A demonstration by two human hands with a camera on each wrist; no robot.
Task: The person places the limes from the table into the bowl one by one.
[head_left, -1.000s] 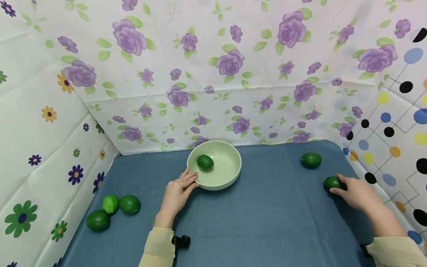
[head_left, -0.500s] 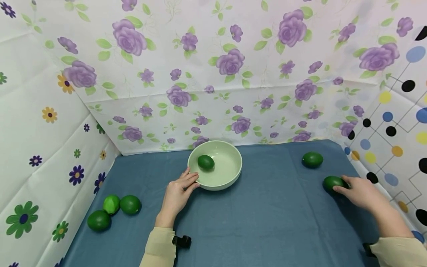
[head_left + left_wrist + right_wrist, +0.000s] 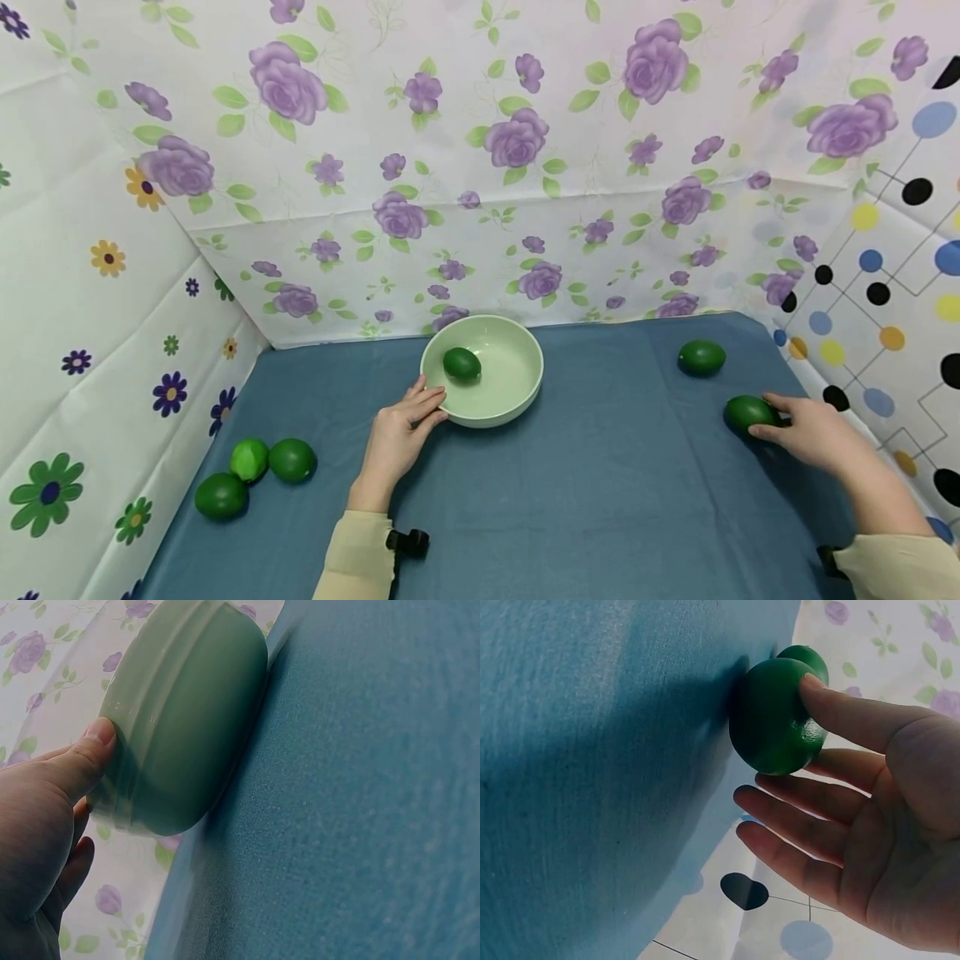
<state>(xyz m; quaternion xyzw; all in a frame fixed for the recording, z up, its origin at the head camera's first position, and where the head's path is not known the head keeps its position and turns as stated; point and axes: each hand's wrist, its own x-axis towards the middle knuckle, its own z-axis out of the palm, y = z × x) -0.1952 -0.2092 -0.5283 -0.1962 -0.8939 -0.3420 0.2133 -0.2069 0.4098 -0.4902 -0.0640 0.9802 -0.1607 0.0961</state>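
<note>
My left hand (image 3: 397, 437) holds the near left rim of a pale green bowl (image 3: 513, 367); the left wrist view shows the thumb on the bowl's outer wall (image 3: 187, 712), with fingers behind the rim. Inside the bowl lies one dark green lime (image 3: 462, 365). At the right, my right hand (image 3: 813, 432) pinches a second lime (image 3: 746, 412) between thumb and index finger. In the right wrist view that lime (image 3: 769, 720) sits at the blue cloth while the other fingers (image 3: 795, 817) extend below it. Another lime (image 3: 702, 357) lies just beyond.
Two dark green limes (image 3: 221, 496) and a lighter green, faceted-looking one (image 3: 249, 459) are grouped at the left of the blue cloth (image 3: 570, 508). Flower-patterned sheeting (image 3: 465, 167) rises along the back and left. A dotted sheet (image 3: 892, 275) borders the right side.
My right hand has drawn back slightly to the right on its lime, so more of the fruit shows. The left hand and the bowl stay put.
</note>
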